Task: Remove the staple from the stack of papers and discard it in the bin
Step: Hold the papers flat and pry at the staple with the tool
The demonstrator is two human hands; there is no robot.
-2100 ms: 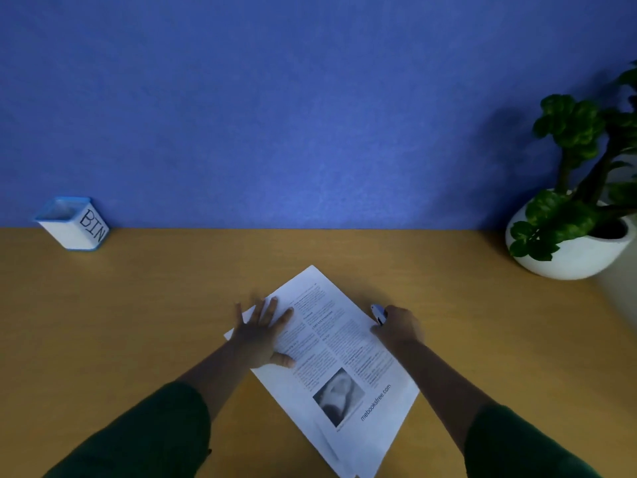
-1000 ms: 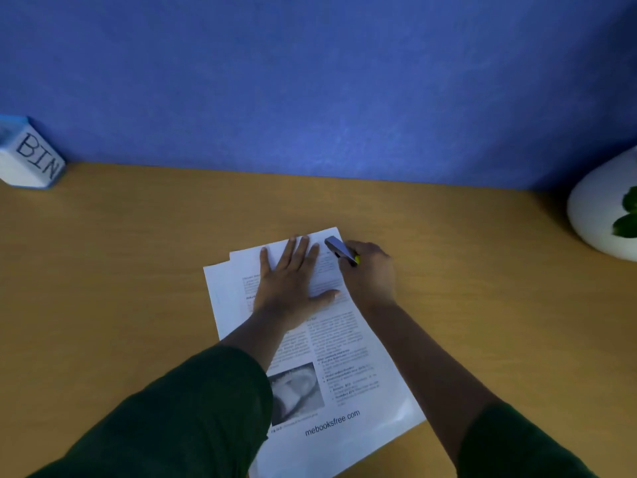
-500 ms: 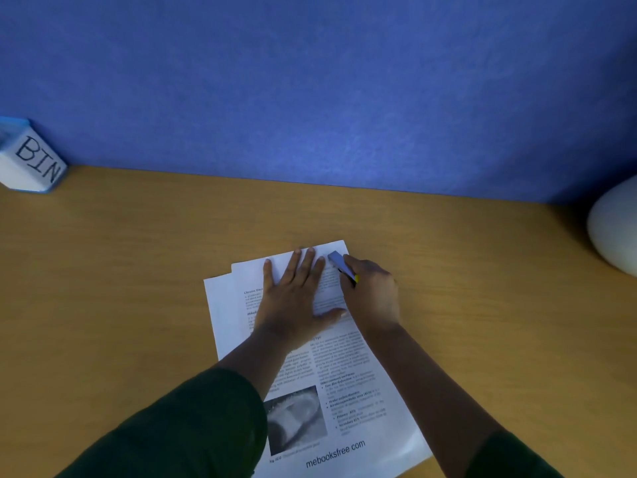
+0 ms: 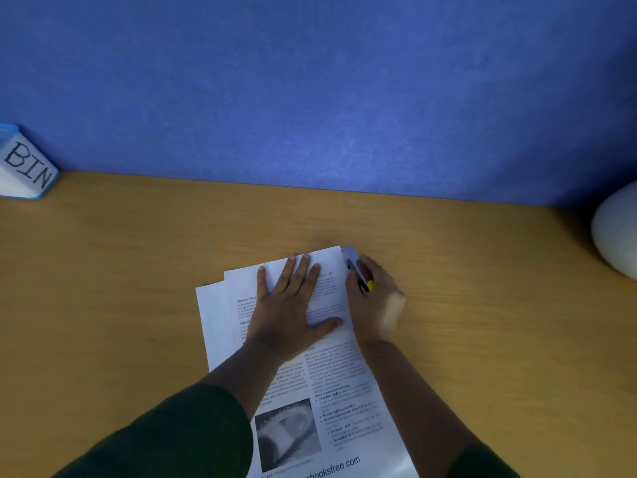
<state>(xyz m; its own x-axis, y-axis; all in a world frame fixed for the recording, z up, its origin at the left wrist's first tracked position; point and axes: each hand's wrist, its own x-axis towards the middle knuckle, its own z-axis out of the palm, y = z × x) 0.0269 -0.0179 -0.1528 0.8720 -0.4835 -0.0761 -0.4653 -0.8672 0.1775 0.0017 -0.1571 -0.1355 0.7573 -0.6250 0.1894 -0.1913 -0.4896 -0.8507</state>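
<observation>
Left hand [image 4: 293, 305] spread wide and flat on the papers [image 4: 344, 374], pinning the upper half to the table [image 4: 120, 305]. Right hand [image 4: 375, 305] curled around a slim tool [image 4: 355, 267], grey at the tip and yellow at the rear, pointing up and slightly left toward the far right corner of the top sheet. Tip just beside that corner, touching or nearly so; cannot tell which. Staple too small to make out, but judging by the tool's aim, probably at that corner, so just ahead of the right hand and nearer to it than to the left. Long axis of the papers running from near right to far left, the tool roughly in line with the right edge. Bin [image 4: 27, 167] far off at the left rear of the table, well apart from both hands, closer to the left one. Count: two hands, one tool, one bin, one stack showing at least three offset sheets, one white pot [image 4: 617, 232] at right.
</observation>
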